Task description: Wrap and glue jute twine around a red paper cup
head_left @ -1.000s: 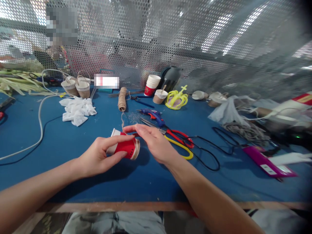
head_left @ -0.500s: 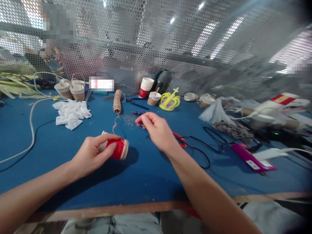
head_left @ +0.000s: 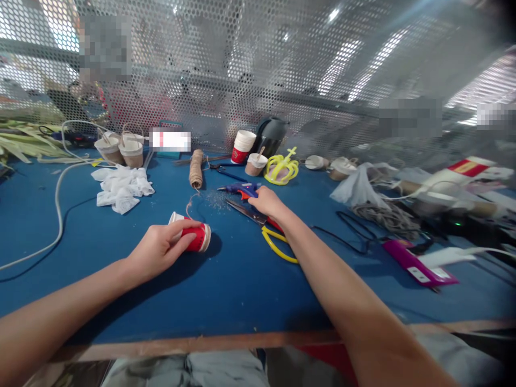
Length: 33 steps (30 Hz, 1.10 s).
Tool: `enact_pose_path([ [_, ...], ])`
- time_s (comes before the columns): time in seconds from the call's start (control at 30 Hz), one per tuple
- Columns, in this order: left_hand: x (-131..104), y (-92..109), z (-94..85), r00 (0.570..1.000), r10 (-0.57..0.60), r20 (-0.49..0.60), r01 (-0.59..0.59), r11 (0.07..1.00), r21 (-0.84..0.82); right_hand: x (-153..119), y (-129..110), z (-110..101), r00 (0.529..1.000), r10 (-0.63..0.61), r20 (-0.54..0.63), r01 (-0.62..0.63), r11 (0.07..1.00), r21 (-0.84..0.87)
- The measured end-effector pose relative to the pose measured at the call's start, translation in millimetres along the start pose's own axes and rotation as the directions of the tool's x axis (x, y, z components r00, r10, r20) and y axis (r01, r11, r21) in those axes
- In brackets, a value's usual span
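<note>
My left hand is closed around a red-and-white paper cup, which lies tilted on its side with twine around its rim end. A thin strand of twine runs from the cup up to a twine roll. My right hand is closed on the handle of a blue glue gun with an orange trigger, its nozzle pointing left. Just below that hand lie scissors with yellow and red handles, partly hidden by my right forearm.
Behind stand stacked paper cups, a dark kettle, a twine-wrapped cup and a yellow crown-shaped piece. White cloth and wrapped cups are at left. Cables and a purple power strip lie at right.
My right hand has moved right and closed on the glue gun's handle, uncovering the scissors' blades. My left hand still holds the cup, which has shifted slightly.
</note>
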State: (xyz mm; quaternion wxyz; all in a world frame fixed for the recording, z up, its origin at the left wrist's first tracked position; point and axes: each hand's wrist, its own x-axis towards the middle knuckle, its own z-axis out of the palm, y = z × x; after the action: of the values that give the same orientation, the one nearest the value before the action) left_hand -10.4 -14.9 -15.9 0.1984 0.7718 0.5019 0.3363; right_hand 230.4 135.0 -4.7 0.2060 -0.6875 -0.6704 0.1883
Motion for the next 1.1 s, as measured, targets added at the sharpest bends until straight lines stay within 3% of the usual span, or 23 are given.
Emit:
enact_pose_path([
  [0.17, 0.8, -1.6, -1.8, 0.999, -0.028, 0.026, 0.028, 1.0, -0.005, -34.0, -17.2, -22.0, 0.997, -0.073, 0.018, 0.066, 0.964, 0.257],
  [0.23, 0.5, -1.7, -2.6, 0.999, -0.039, 0.038, 0.039, 0.999, -0.012, -51.4, -23.2, -32.8, 0.985, -0.135, 0.106, 0.059, 0.846, 0.53],
  [0.3, 0.3, -1.1, -3.3, 0.998, -0.049, 0.043, 0.05, 0.998, -0.025, -68.3, -27.3, -39.5, 0.968, -0.183, 0.171, 0.041, 0.789, 0.612],
  [0.53, 1.8, 1.1, -4.0, 0.991, -0.131, 0.035, 0.133, 0.989, -0.065, -105.4, -32.9, -38.1, 0.895, -0.341, 0.288, 0.151, 0.838, 0.524],
  [0.67, 2.7, 1.1, -3.7, 0.981, -0.191, 0.04, 0.194, 0.977, -0.088, -110.5, -34.0, -40.9, 0.91, -0.289, 0.298, 0.168, 0.913, 0.372],
  [0.83, 3.1, 0.8, -3.8, 0.982, -0.187, 0.033, 0.19, 0.974, -0.125, -113.6, -31.8, -41.8, 0.909, -0.27, 0.318, 0.183, 0.943, 0.278],
  [1.1, 2.2, -4.5, -0.4, 0.978, -0.207, 0.015, 0.207, 0.968, -0.142, -117.3, -33.6, -42.5, 0.872, -0.393, 0.292, 0.34, 0.915, 0.215],
])
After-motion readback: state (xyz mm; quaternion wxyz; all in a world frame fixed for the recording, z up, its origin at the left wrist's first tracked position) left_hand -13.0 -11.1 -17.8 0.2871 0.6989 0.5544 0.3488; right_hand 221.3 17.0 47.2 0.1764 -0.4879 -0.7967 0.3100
